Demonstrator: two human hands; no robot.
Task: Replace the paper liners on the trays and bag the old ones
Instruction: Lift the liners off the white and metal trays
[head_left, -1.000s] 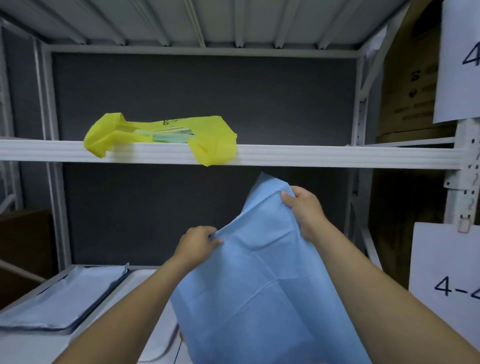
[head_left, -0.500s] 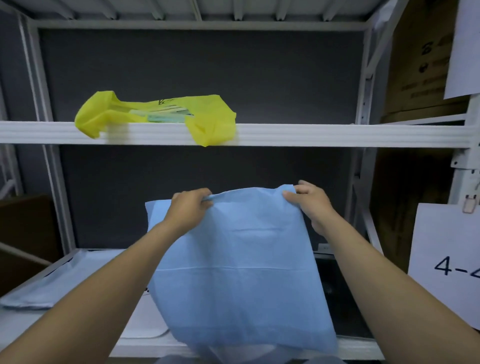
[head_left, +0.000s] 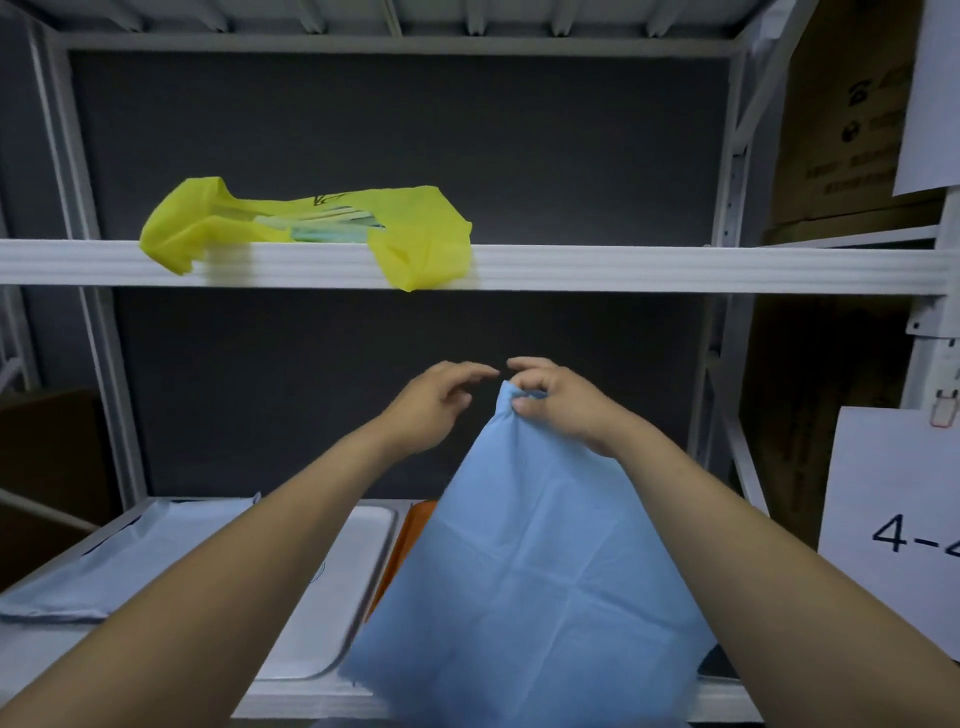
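A blue paper liner (head_left: 535, 582) hangs in front of me, pinched at its top corner by my right hand (head_left: 558, 402). My left hand (head_left: 434, 402) hovers just left of that corner with fingers apart, holding nothing. Below, on the lower shelf, a white tray (head_left: 358, 566) lies bare, with a strip of something orange (head_left: 402, 545) beside it, mostly hidden by the liner. Further left, another tray (head_left: 104, 566) is covered by a pale blue liner. A yellow plastic bag (head_left: 311, 228) with something greenish inside lies on the upper shelf.
The white upper shelf beam (head_left: 675, 267) crosses the view above my hands. A white upright post (head_left: 724, 364) stands to the right. Cardboard boxes (head_left: 852, 130) and a white paper label reading "4-" (head_left: 898, 530) are on the right side.
My left hand has let go of the liner's top edge and my hands have come together. The liner, spread flat before, now hangs from one corner in my right hand.
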